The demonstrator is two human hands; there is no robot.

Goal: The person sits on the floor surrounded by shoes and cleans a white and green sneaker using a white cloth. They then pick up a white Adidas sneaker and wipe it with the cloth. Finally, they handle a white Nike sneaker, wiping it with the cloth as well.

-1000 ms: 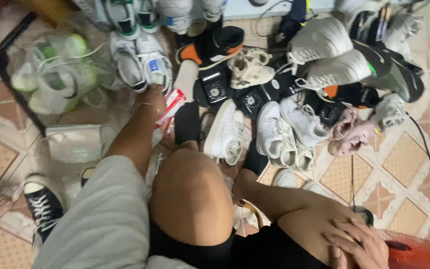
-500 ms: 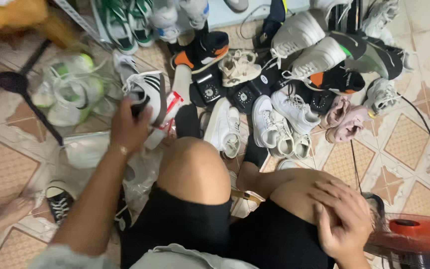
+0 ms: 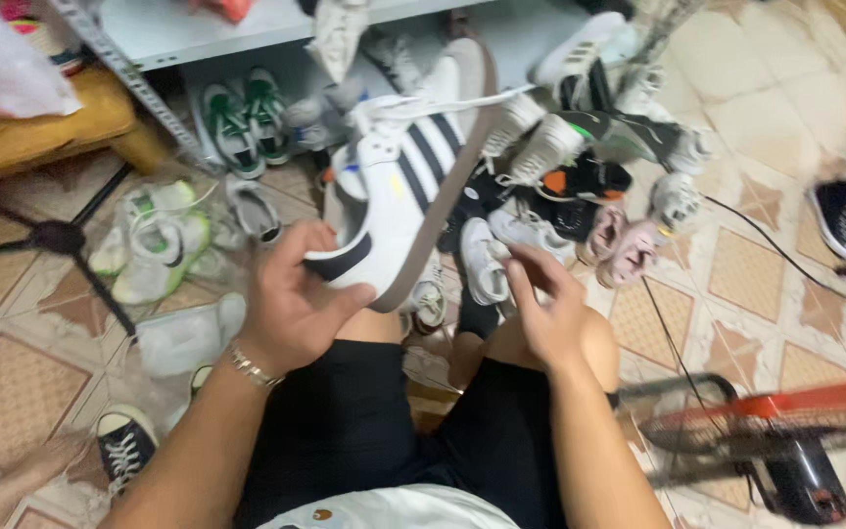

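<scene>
Fingers of my left hand [image 3: 291, 304] are wrapped around the heel of a white sneaker [image 3: 411, 176] with dark stripes, thumb over the back and the rest curled under the sole edge, so the shoe hangs lifted above my knees. Its long axis runs from my palm out toward 1 o'clock, toe high and far, heel low and near, with the tan sole turned to the right. A loose lace [image 3: 443, 101] trails across the top.

My right hand [image 3: 545, 313] sits at about 4 o'clock from the heel, just beside the sole but apart from it; its fingers are slack and half spread, pinching nothing that I can see. So the left hand has the shoe and the right is the free one, with only open air between it and the sole.

Beyond the toe, at 12 to 2 o'clock, a heap of shoes [image 3: 580, 186] lies on the tiled floor [image 3: 746, 284] under a metal shelf [image 3: 198, 29]. At 9 o'clock are greenish sneakers in clear bags [image 3: 154, 245]; at 7 o'clock a black high-top [image 3: 127, 446]. At 4 o'clock stands a fan [image 3: 785, 431] with a red bar, its cord [image 3: 795, 264] running off toward 2 o'clock. None of these lies between my hands.
</scene>
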